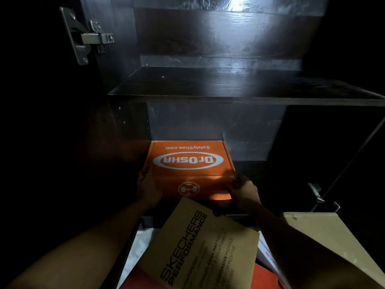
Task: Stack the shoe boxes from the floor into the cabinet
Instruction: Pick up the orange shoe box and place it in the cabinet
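Dr.OSHA box (188, 163), orange, w/ "SafetyShoe.com" print

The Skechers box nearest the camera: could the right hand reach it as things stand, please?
Probably yes. The Skechers box lies beside the right forearm, nothing on top of it, but the right hand grips the orange box and would have to let go first.

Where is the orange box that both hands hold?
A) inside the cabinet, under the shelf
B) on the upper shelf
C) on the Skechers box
A: the orange box lies under the shelf, with the left hand and the right hand gripping its front corners.
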